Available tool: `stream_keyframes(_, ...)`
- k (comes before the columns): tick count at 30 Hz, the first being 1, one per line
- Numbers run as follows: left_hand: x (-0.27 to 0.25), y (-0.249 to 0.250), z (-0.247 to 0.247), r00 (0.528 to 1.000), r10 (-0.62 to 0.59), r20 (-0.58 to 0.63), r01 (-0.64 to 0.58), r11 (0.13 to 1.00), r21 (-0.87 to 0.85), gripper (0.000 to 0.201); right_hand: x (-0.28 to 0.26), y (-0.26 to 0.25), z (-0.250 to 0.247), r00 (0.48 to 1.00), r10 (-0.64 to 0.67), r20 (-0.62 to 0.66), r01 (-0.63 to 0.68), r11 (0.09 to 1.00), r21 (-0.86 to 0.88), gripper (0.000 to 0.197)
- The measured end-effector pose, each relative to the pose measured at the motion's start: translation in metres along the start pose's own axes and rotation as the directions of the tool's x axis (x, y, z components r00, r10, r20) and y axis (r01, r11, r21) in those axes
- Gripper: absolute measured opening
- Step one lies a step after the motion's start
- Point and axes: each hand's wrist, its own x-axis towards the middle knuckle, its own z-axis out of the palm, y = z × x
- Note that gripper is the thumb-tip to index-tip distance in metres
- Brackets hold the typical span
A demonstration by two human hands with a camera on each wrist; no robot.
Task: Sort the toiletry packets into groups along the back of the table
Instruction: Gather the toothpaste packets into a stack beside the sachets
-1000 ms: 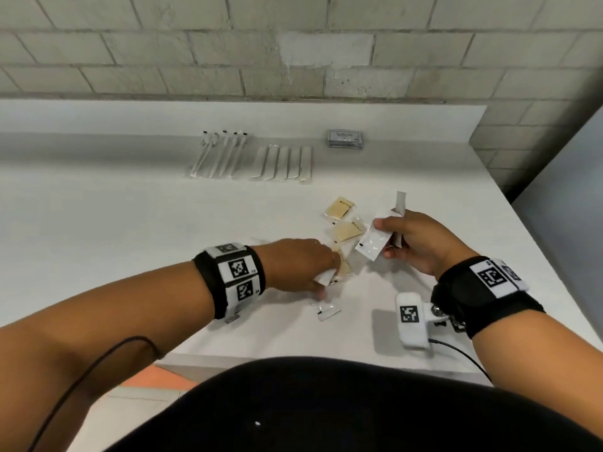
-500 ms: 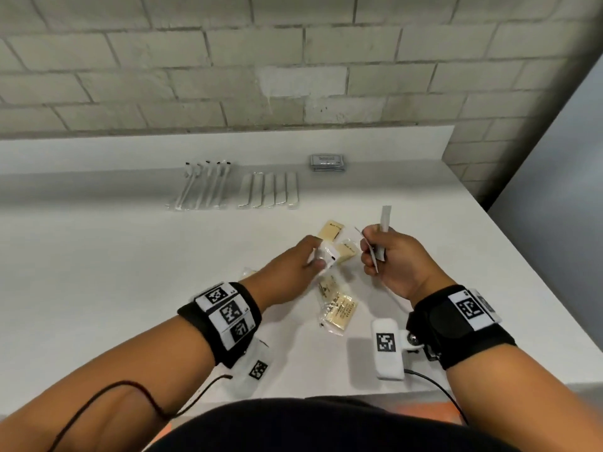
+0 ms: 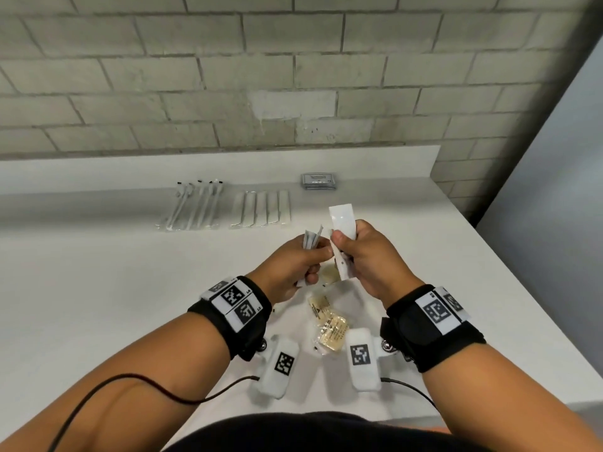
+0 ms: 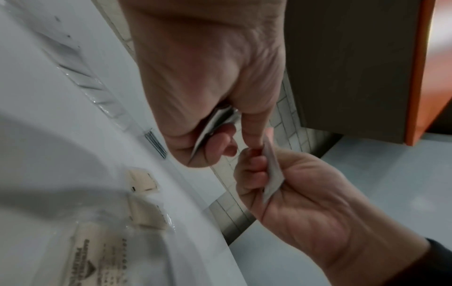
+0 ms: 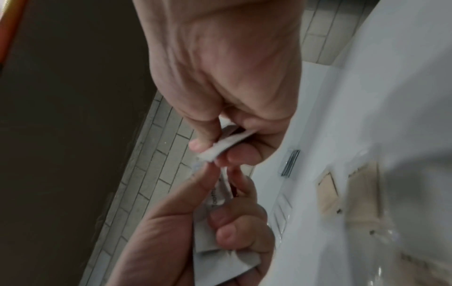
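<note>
Showing the whole surface, the head view alone reveals three sorted groups along the back and tan packets lying loose beneath the wrists; the wrist views show only finger detail. Both hands are raised above the surface, fingers curled: the left hand pinches thin white packets, the right hand grips a white sachet upright. Half a second earlier the left hand was lower, still reaching toward the right.
</note>
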Motion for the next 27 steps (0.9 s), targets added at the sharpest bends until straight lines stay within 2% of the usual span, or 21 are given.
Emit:
stream_keyframes(2, 0.003, -0.001, 0.002, 1.0, 0.001, -0.018, -0.003, 0.997, -0.072, 0.016, 0.004, -0.001, -0.006, 1.0, 0.007, -0.025, -0.009, 0.998, -0.07, 0.016)
stream_keyframes(6, 0.012, 0.002, 0.018, 1.0, 0.015, -0.017, -0.018, 0.981, -0.193, 0.003, 0.005, -0.008, -0.025, 0.999, 0.011, -0.034, -0.015, 0.994, -0.112, 0.022)
stream_keyframes(7, 0.015, 0.002, 0.022, 0.999, 0.025, -0.038, -0.031, 0.984, -0.177, 0.002, 0.005, -0.009, -0.029, 0.999, 0.017, -0.027, -0.019, 0.995, -0.098, 0.024)
stream_keyframes(11, 0.031, 0.003, 0.039, 0.986, 0.046, -0.16, -0.057, 0.997, -0.061, 0.019, 0.007, -0.015, -0.051, 1.0, 0.008, -0.013, -0.008, 1.0, 0.004, 0.024)
stream_keyframes(16, 0.038, 0.005, 0.047, 0.986, 0.019, -0.164, -0.035, 0.994, -0.1, 0.015, 0.009, -0.019, -0.091, 0.997, -0.039, -0.07, 0.042, 0.998, 0.045, 0.012)
stream_keyframes(18, 0.039, 0.005, 0.048, 0.988, 0.001, -0.155, -0.018, 0.994, -0.109, 0.006, 0.01, -0.017, -0.101, 0.994, -0.101, -0.047, 0.103, 0.994, 0.031, 0.018)
stream_keyframes(22, 0.04, 0.009, 0.055, 0.995, -0.027, -0.096, 0.015, 0.991, -0.131, 0.009, 0.015, -0.015, -0.102, 0.959, -0.283, 0.01, 0.283, 0.955, -0.088, 0.05)
stream_keyframes(27, 0.042, 0.011, 0.061, 1.0, -0.019, 0.01, 0.021, 0.982, -0.188, 0.011, 0.033, -0.005, -0.103, 0.937, -0.348, -0.013, 0.344, 0.932, -0.115, 0.058)
